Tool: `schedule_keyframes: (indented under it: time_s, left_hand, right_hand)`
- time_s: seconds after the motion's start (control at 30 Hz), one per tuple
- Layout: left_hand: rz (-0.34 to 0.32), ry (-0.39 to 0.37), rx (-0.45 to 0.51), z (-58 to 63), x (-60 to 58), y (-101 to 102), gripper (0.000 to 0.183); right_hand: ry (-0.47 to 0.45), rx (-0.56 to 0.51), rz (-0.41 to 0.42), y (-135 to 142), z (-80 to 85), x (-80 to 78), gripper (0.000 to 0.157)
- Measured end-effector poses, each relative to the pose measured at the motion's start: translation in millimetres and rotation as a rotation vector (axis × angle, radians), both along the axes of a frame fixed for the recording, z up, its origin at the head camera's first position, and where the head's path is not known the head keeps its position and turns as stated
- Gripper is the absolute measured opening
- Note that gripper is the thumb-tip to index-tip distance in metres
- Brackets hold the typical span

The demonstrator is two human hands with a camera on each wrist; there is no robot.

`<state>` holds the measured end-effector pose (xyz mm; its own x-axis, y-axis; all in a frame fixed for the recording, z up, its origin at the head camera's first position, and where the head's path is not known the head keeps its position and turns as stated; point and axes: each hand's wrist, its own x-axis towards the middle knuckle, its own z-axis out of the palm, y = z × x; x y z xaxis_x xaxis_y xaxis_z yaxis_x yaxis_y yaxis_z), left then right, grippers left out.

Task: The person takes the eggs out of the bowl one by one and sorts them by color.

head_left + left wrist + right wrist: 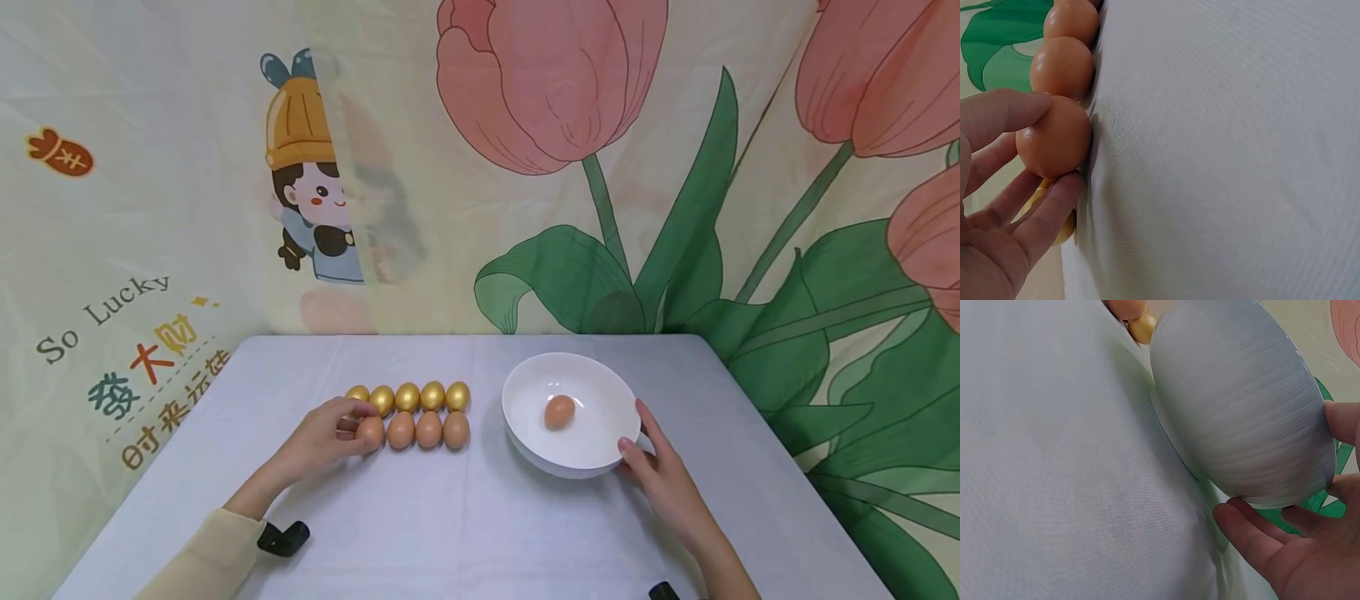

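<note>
My left hand (322, 435) has its thumb and fingers around the brown egg (371, 433) at the left end of the front row. In the left wrist view, the thumb touches one side of this egg (1055, 137) and fingertips the other; it sits in line with the neighbouring brown eggs (1063, 67). On the right, a white bowl (528, 446) stands on the table with one brown egg (559, 412) inside. My right hand (667, 487) grips the bowl's right side, thumb and fingers at its rim and outer wall. From the right wrist view, fingertips (1235, 515) lie under the bowl's side.
Behind the brown eggs runs a row of several gold eggs (407, 397); the leftmost is partly covered by my left hand. A white cloth covers the table (465, 533). A printed curtain (405, 167) with tulips hangs at the table's back edge.
</note>
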<state>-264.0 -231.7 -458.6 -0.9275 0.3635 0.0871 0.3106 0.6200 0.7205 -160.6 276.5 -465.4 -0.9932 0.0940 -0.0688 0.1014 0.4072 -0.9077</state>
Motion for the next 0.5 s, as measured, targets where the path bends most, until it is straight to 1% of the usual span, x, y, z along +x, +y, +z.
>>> schedule_keyframes:
  time_s: [0.2, 0.5]
  left_hand:
    - [-0.003, -0.008, 0.023, 0.8, 0.3, 0.9, 0.052]
    - [-0.019, -0.009, 0.059, 4.0, 1.9, -0.3, 0.055]
  right_hand:
    - [0.005, -0.007, 0.002, 0.0, 0.3, 0.6, 0.083]
    - [-0.013, -0.002, -0.005, -0.6, 1.3, 0.5, 0.086]
